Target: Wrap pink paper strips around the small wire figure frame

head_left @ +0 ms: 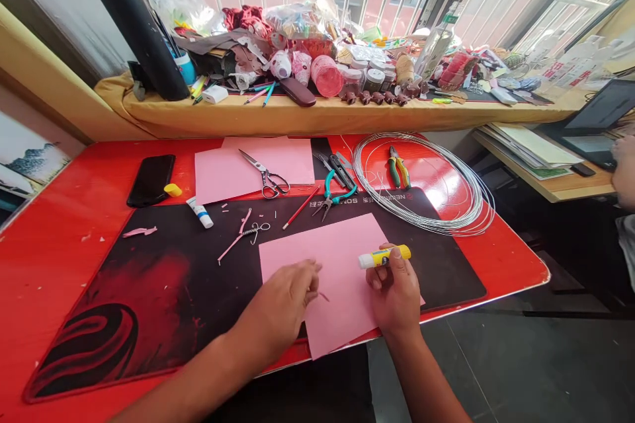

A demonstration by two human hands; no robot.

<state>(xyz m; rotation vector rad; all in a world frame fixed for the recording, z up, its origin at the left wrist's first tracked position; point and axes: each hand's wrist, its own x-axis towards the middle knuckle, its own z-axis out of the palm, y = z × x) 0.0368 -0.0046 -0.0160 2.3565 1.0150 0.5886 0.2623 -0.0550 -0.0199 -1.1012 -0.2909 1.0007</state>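
My right hand (397, 291) is wrapped round a yellow and white glue stick (384, 256), its white end pointing left. My left hand (290, 301) is closed over the left part of a pink paper sheet (342, 304), fingertips together; a thin dark strip (324, 297) shows beside them, and whether they pinch it is unclear. The sheet lies slanted on the black mat (218, 304). Left of it are a small pink paper and wire piece (244, 232) and a red pencil (300, 207). A yellow cap (172, 190) lies near a white-and-blue tube (200, 213).
Scissors (265, 175) lie on more pink paper (218, 175) at the back. Teal pliers (328, 197), a cutter (343, 172), a wire coil (476, 205) and yellow-green pliers (398, 170) are beside them. A phone (151, 180) sits left. Another person's hand (624, 168) shows far right.
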